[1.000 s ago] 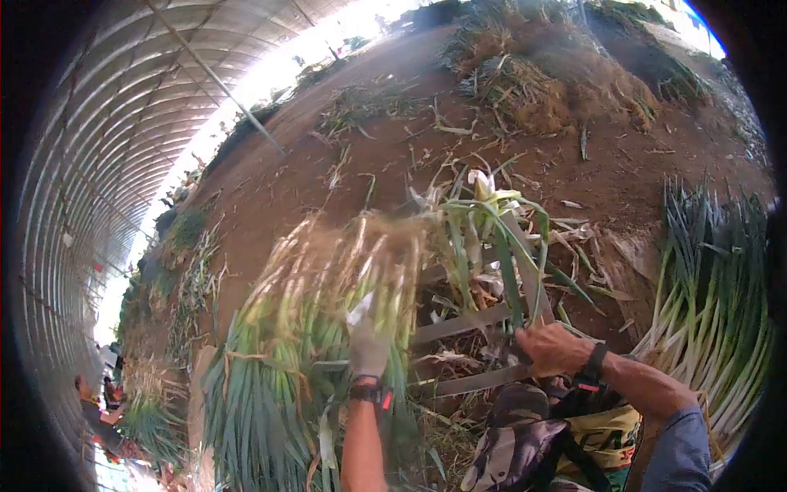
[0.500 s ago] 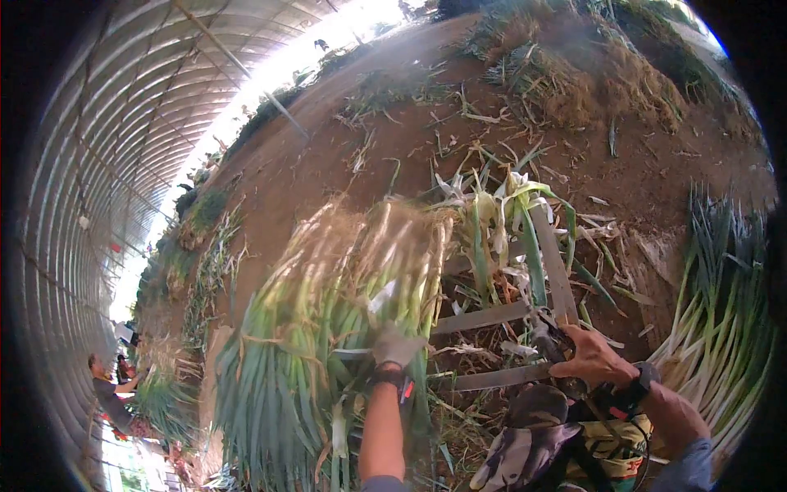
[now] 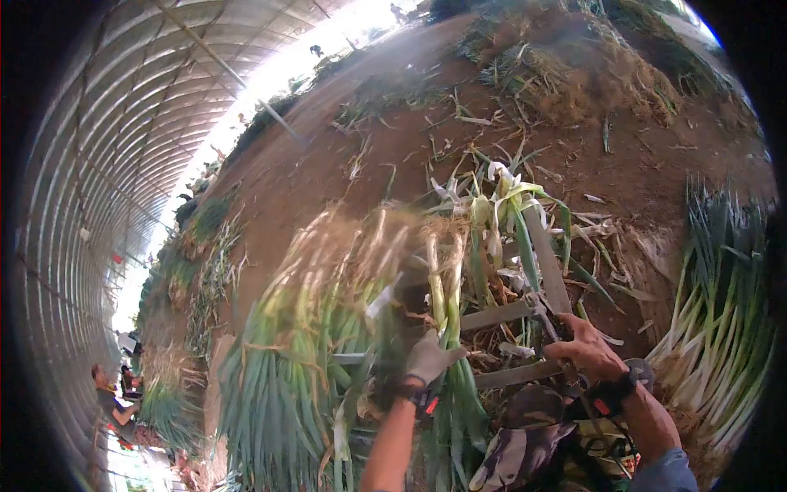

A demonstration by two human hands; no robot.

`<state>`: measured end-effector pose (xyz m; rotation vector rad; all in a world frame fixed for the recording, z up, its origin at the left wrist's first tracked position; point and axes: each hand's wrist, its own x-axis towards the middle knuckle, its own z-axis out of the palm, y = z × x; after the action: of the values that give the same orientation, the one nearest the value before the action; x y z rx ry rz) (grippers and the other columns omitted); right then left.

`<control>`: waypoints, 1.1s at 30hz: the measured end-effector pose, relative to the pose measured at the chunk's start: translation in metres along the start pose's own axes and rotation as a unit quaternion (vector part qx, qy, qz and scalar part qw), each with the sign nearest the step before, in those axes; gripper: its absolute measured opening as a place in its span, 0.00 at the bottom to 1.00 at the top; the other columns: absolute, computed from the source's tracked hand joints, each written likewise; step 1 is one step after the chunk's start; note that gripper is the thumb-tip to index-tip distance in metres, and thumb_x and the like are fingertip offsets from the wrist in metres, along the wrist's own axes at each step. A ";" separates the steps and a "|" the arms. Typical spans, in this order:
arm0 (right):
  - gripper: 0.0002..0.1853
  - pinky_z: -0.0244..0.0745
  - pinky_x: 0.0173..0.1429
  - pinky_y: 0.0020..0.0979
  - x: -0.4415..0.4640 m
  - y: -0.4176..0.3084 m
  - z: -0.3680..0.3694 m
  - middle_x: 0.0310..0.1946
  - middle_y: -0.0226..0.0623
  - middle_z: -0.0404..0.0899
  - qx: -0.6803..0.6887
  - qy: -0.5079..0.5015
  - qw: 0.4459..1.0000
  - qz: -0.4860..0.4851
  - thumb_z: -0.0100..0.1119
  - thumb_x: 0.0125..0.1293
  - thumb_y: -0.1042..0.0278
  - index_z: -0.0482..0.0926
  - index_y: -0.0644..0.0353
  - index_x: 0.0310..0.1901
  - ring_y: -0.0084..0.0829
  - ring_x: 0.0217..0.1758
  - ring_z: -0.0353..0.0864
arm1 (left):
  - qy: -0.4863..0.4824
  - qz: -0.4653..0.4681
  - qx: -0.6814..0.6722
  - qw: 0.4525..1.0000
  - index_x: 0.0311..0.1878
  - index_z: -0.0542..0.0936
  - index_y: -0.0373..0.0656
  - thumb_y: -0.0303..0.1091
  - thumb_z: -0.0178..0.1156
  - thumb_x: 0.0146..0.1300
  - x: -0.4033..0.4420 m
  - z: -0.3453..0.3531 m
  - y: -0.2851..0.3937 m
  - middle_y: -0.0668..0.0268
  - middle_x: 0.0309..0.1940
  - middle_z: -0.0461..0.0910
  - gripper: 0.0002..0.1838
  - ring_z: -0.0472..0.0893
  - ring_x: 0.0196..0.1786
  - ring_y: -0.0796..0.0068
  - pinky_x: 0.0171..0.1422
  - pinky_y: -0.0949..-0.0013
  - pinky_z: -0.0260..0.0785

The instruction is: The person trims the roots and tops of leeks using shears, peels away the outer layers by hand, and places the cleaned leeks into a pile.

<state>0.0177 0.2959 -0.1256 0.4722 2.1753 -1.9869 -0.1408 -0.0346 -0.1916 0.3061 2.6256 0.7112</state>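
Note:
My left hand (image 3: 430, 358), in a pale glove, is closed around a couple of green onions (image 3: 447, 287). Their rooted white ends point away from me and their green leaves hang toward me. Just left of it lies a thick pile of green onions (image 3: 287, 361), roots to the far side. My bare right hand (image 3: 592, 353) is curled at a dark and metallic fitting (image 3: 545, 321) beside a metal frame (image 3: 496, 316); its grip is partly hidden. Peeled leaves (image 3: 512, 197) drape over the frame's far end.
More green onions (image 3: 721, 320) lie at the right. Heaps of plant waste (image 3: 590, 74) cover the far soil. At the far left, a person (image 3: 115, 402) sits by another onion pile (image 3: 168, 402). A curved greenhouse roof (image 3: 123, 123) rises on the left.
My left hand has moved right from the pile, bringing a couple of green onions with it toward the frame. My right hand has shifted slightly up and stays at the fitting.

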 end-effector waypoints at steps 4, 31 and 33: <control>0.42 0.76 0.64 0.34 0.000 0.006 0.003 0.52 0.43 0.82 -0.040 -0.015 0.999 -0.015 0.73 0.51 0.56 0.75 0.70 0.67 0.36 0.55 0.80 | 0.044 0.066 0.102 0.992 0.75 0.71 0.33 0.62 0.78 0.54 -0.002 0.029 -0.021 0.42 0.56 0.85 0.54 0.85 0.60 0.43 0.66 0.52 0.76; 0.46 0.79 0.58 0.35 0.009 0.022 0.005 0.51 0.43 0.84 -0.070 -0.043 0.996 -0.025 0.78 0.51 0.55 0.72 0.67 0.70 0.35 0.50 0.83 | 0.196 -0.044 0.091 0.975 0.63 0.76 0.41 0.42 0.75 0.54 0.010 0.050 -0.030 0.47 0.44 0.87 0.34 0.87 0.48 0.40 0.54 0.49 0.81; 0.46 0.79 0.58 0.36 0.008 0.024 0.003 0.51 0.43 0.84 -0.072 -0.045 0.996 -0.020 0.78 0.51 0.55 0.72 0.68 0.70 0.35 0.50 0.83 | 0.213 -0.014 0.040 0.976 0.60 0.79 0.41 0.40 0.75 0.54 -0.016 0.032 -0.012 0.48 0.42 0.88 0.30 0.88 0.46 0.42 0.53 0.49 0.80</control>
<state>0.0177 0.2958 -0.1511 0.3148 2.2681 -1.8153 -0.1140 -0.0357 -0.2183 0.1501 3.0621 0.7302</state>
